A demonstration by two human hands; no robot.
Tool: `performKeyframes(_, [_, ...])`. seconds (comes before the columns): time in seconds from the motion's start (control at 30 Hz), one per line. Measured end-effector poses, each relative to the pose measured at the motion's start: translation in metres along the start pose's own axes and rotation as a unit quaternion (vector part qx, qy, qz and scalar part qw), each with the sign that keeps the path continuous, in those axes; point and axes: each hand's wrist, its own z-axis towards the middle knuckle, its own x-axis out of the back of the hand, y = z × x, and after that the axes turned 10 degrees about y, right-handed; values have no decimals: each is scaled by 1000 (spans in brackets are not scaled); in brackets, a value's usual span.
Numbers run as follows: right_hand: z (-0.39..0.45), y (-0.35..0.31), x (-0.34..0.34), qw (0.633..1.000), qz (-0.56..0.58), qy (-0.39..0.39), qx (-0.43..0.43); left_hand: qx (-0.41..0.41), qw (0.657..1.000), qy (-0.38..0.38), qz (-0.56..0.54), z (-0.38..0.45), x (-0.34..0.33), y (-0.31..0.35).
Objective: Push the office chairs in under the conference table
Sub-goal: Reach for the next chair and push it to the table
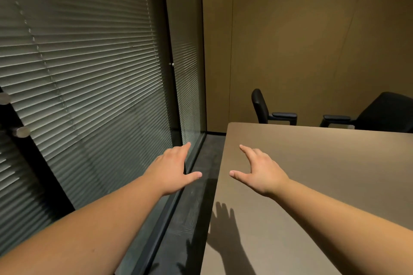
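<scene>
Head view: both empty hands, left hand (172, 168) and right hand (260, 171), well short of chairs (271, 110).

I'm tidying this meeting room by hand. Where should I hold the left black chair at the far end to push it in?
Probably the top of the backrest of the left chair, from its wall side. It stands side-on to the table, its armrest pointing right, so turn it first. Both hands are free.

dim warm light | hand shadows on table (312, 174) | edges bowed
</scene>
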Motion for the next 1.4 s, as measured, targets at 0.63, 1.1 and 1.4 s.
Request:
performKeyframes(0.63, [177,-23,-81,1000,3,-8,-10,-14,1000,-8,12,158,-29,-125])
performKeyframes(1.1, [302,-70,-171,990,-15,27,-140,-135,988,-62,33,325,-76,-254])
performKeyframes(1.4, [372,-38,-180,980,-31,46,-190,-186,979,-78,23,425,-130,-254])
